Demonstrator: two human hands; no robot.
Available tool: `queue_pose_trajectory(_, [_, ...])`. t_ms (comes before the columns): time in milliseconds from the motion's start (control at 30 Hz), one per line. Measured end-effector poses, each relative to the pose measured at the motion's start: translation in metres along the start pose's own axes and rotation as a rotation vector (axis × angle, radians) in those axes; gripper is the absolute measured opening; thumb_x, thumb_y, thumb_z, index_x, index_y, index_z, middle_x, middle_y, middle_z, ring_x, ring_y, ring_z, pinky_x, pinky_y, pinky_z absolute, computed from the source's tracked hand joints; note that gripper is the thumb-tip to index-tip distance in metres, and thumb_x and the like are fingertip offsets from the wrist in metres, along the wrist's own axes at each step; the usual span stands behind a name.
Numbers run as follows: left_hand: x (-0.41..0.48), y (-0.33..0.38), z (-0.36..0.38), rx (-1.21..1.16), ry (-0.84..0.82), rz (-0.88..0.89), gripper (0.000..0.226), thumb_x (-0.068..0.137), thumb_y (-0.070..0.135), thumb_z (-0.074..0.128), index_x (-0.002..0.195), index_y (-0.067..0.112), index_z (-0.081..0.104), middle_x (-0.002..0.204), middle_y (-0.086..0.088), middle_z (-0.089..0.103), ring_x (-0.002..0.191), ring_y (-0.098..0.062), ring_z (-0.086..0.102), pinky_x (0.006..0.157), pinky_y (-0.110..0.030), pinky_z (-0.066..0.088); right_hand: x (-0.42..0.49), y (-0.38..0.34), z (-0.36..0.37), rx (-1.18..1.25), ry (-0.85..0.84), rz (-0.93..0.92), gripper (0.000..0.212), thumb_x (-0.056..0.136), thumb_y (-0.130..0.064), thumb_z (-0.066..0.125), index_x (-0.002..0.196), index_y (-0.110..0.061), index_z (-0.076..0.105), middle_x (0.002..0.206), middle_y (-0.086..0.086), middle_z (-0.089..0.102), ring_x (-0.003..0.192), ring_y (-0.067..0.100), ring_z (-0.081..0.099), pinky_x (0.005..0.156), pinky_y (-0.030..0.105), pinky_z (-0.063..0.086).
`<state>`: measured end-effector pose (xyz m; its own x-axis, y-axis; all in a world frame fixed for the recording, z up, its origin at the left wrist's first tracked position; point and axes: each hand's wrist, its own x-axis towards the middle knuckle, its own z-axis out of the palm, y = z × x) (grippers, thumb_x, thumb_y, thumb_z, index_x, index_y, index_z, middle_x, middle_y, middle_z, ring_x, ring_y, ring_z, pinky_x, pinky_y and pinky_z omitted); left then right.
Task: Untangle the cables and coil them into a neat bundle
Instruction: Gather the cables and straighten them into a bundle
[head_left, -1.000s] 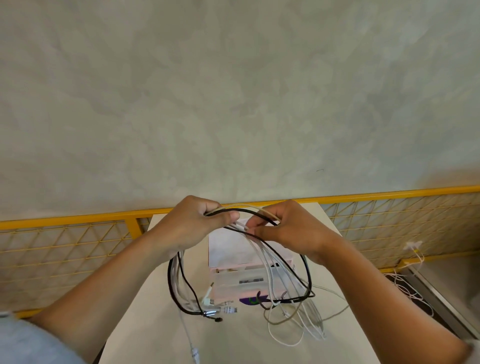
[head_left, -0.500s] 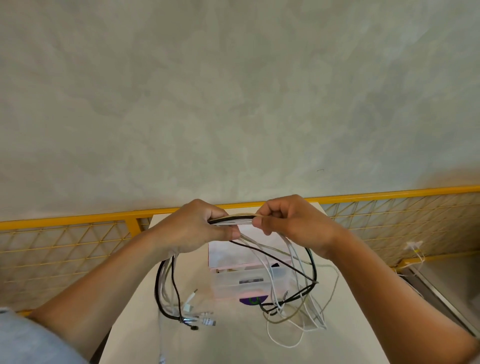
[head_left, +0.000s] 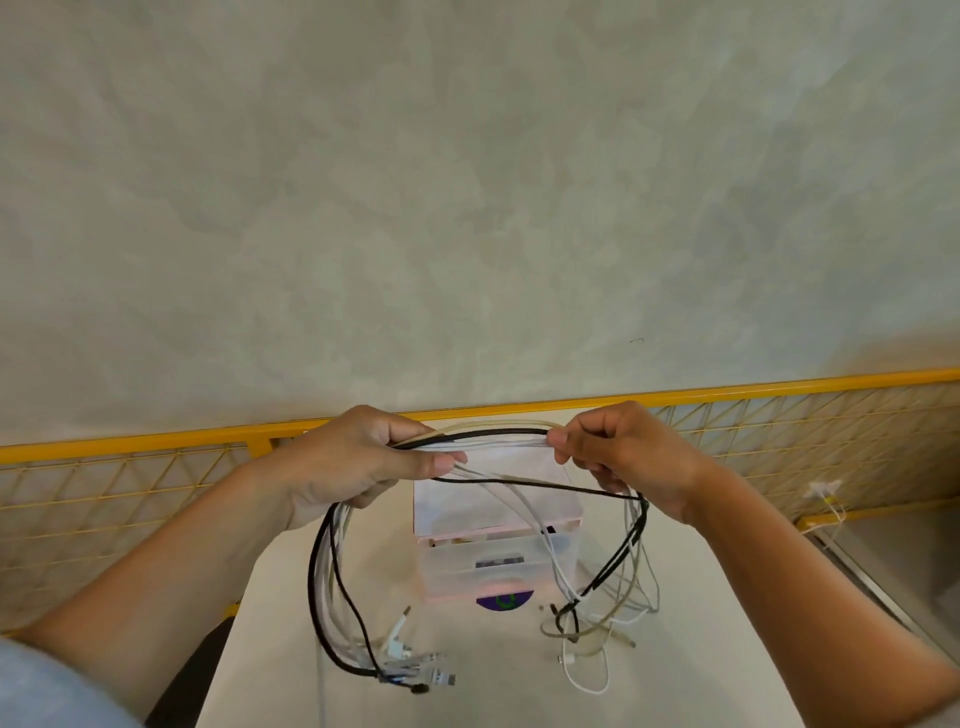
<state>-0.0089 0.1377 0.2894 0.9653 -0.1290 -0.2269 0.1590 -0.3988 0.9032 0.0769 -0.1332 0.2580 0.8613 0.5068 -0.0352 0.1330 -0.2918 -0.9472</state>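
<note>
Left hand (head_left: 358, 462) and right hand (head_left: 631, 457) both pinching thin, glossy cables (head_left: 493, 441), looped over smooth table (head_left: 675, 691)

There is only one view, from the camera on my head, so nothing is shared with a second one. It faces forward and tilts only partly down: the grey wall (head_left: 467, 182) ahead of me fills everything from 9 through 12 to 3 o'clock. The yellow rail (head_left: 779, 388) crosses below the middle, and the white worktop (head_left: 493, 686) sits at 6 o'clock, close under me. My left hand (head_left: 358, 462) and right hand (head_left: 628, 457) are near the lens, just below centre, with my forearms entering from 7 and 5 o'clock. The wide lens bends the rail into a shallow curve.
</note>
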Motion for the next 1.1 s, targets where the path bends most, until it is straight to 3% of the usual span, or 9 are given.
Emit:
queue_pose_trajectory(133, [0.0, 0.0, 0.002, 0.065, -0.063, -0.028, 0.036, 0.072, 0.04, 0.079, 0.096, 0.014, 0.08, 0.071, -0.012, 0.016, 0.057, -0.02, 0.012, 0.052, -0.029, 0.009, 0.004, 0.007, 0.001, -0.081, 0.11, -0.01, 0.032, 0.087, -0.041, 0.073, 0.069, -0.015, 0.073, 0.052, -0.01, 0.046, 0.048, 0.008, 0.036, 0.049, 0.019, 0.031])
queue_pose_trajectory(300, [0.002, 0.0, 0.008, 0.1, -0.1, -0.061, 0.019, 0.081, 0.036, 0.078, 0.089, 0.019, 0.081, 0.058, 0.0, 0.02, 0.057, -0.02, 0.012, 0.051, -0.028, 0.011, 0.01, 0.015, 0.005, -0.187, 0.275, -0.06, 0.033, 0.083, -0.046, 0.077, 0.071, -0.014, 0.074, 0.051, -0.004, 0.043, 0.047, 0.012, 0.034, 0.047, 0.02, 0.031])
queue_pose_trajectory(433, [0.004, 0.002, 0.01, 0.13, -0.102, -0.041, 0.029, 0.074, 0.043, 0.078, 0.093, 0.021, 0.081, 0.059, 0.0, 0.021, 0.058, -0.02, 0.014, 0.05, -0.028, 0.012, 0.013, 0.02, 0.008, -0.202, 0.304, -0.086, 0.034, 0.082, -0.042, 0.078, 0.074, -0.01, 0.075, 0.051, -0.006, 0.043, 0.045, 0.008, 0.033, 0.045, 0.019, 0.03])
queue_pose_trajectory(567, [0.001, 0.001, 0.006, 0.112, -0.097, -0.028, 0.032, 0.074, 0.044, 0.077, 0.097, 0.022, 0.081, 0.058, 0.002, 0.021, 0.055, -0.017, 0.015, 0.051, -0.027, 0.013, 0.007, 0.024, -0.007, 0.0, 0.036, 0.045, 0.035, 0.073, -0.045, 0.084, 0.074, -0.011, 0.075, 0.057, -0.002, 0.044, 0.049, 0.012, 0.03, 0.047, 0.024, 0.027])
queue_pose_trajectory(700, [-0.002, -0.004, -0.002, 0.104, -0.125, -0.021, 0.029, 0.078, 0.041, 0.075, 0.103, 0.026, 0.08, 0.068, -0.012, 0.02, 0.056, -0.017, 0.015, 0.052, -0.027, 0.013, 0.0, 0.031, -0.024, 0.286, -0.235, 0.152, 0.068, 0.063, -0.058, 0.087, 0.097, 0.0, 0.077, 0.063, 0.005, 0.05, 0.05, 0.013, 0.028, 0.05, 0.025, 0.029])
queue_pose_trajectory(800, [-0.001, -0.006, -0.003, 0.097, -0.148, -0.027, 0.032, 0.076, 0.042, 0.075, 0.103, 0.028, 0.08, 0.073, -0.017, 0.022, 0.056, -0.016, 0.017, 0.051, -0.026, 0.014, -0.001, 0.03, -0.024, 0.254, -0.16, 0.13, 0.037, 0.073, -0.035, 0.084, 0.088, -0.002, 0.08, 0.064, 0.009, 0.054, 0.049, 0.013, 0.035, 0.051, 0.023, 0.031])
queue_pose_trajectory(867, [0.0, -0.007, -0.002, 0.094, -0.164, -0.043, 0.036, 0.071, 0.045, 0.075, 0.101, 0.026, 0.08, 0.061, -0.004, 0.03, 0.053, -0.014, 0.022, 0.048, -0.023, 0.019, 0.001, 0.027, -0.021, 0.181, -0.083, 0.1, 0.011, 0.081, -0.017, 0.076, 0.082, -0.007, 0.081, 0.065, 0.01, 0.057, 0.051, 0.014, 0.038, 0.051, 0.023, 0.031])
queue_pose_trajectory(1000, [0.003, -0.009, -0.002, 0.086, -0.131, -0.051, 0.027, 0.081, 0.033, 0.074, 0.099, 0.013, 0.079, 0.068, -0.006, 0.067, 0.049, -0.011, 0.049, 0.044, -0.02, 0.033, 0.004, 0.028, -0.013, 0.076, 0.031, 0.038, 0.012, 0.091, -0.014, 0.072, 0.086, -0.01, 0.082, 0.064, 0.004, 0.06, 0.056, 0.015, 0.038, 0.053, 0.023, 0.032])
queue_pose_trajectory(1100, [0.004, -0.008, 0.001, 0.065, -0.084, -0.071, 0.012, 0.09, 0.021, 0.071, 0.092, 0.012, 0.077, 0.074, -0.007, 0.071, 0.048, -0.011, 0.046, 0.045, -0.019, 0.031, 0.006, 0.027, -0.007, 0.001, 0.05, 0.017, 0.016, 0.095, -0.019, 0.068, 0.086, -0.012, 0.081, 0.063, -0.001, 0.06, 0.059, 0.013, 0.041, 0.055, 0.023, 0.034])
